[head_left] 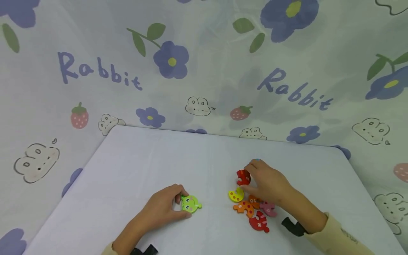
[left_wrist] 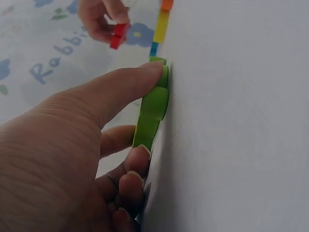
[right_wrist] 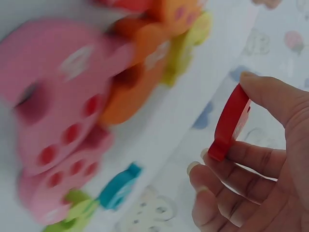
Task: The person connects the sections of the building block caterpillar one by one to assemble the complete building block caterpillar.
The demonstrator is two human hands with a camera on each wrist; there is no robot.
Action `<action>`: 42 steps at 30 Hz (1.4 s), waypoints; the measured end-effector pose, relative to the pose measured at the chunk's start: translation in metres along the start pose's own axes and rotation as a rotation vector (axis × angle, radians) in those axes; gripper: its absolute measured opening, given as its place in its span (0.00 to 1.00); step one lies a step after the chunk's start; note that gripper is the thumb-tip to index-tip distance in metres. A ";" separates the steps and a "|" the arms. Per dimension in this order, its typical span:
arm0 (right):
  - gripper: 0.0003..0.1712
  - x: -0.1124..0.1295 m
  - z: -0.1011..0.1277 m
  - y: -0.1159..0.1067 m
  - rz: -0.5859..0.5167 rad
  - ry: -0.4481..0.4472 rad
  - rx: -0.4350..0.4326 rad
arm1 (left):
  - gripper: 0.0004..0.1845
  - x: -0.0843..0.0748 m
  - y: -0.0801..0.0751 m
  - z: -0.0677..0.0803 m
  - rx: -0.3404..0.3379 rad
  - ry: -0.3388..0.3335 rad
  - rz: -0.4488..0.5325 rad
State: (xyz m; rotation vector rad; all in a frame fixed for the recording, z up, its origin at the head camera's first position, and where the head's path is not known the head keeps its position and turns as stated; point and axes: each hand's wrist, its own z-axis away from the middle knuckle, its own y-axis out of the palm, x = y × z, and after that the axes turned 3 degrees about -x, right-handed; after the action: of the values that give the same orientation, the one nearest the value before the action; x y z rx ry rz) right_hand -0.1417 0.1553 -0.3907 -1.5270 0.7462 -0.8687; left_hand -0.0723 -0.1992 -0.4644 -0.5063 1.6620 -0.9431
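My left hand [head_left: 163, 206] grips a green puzzle piece with a smiling face [head_left: 190, 204] between thumb and fingers, low at the tabletop. Its thick green edge [left_wrist: 154, 104] shows in the left wrist view. To the right, my right hand [head_left: 270, 182] pinches a red puzzle piece numbered 2 [head_left: 244, 177]. The right wrist view shows this red piece [right_wrist: 229, 123] held up off the table between thumb and fingertips. Below that hand lie a yellow piece [head_left: 235, 196], an orange piece numbered 3 [head_left: 244, 208], an orange piece numbered 10 [head_left: 254, 201] and a red piece numbered 8 [head_left: 259, 222].
Pink pieces [right_wrist: 53, 96] and a teal piece [right_wrist: 119, 186] lie in the same cluster, partly hidden by my right hand in the head view. The white tabletop [head_left: 153, 156] ends at a patterned cloth [head_left: 204, 78] printed with rabbits and flowers.
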 end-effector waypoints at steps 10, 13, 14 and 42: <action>0.31 0.040 0.000 -0.016 0.040 -0.157 -0.069 | 0.25 -0.001 0.000 0.001 -0.004 -0.005 -0.012; 0.29 0.049 -0.001 -0.020 0.028 -0.197 -0.095 | 0.25 -0.001 0.000 0.002 -0.013 0.003 -0.009; 0.29 0.052 -0.001 -0.021 0.027 -0.206 -0.098 | 0.25 -0.001 0.001 0.002 -0.015 0.005 -0.008; 0.29 0.110 -0.020 0.026 0.027 -0.311 0.009 | 0.24 0.002 0.000 0.005 -0.004 0.000 0.048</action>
State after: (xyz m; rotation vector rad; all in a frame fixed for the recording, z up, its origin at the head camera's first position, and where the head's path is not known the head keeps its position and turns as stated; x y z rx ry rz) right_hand -0.1010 0.0483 -0.4025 -1.5939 0.5337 -0.5942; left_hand -0.0682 -0.2021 -0.4662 -0.4677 1.6695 -0.9048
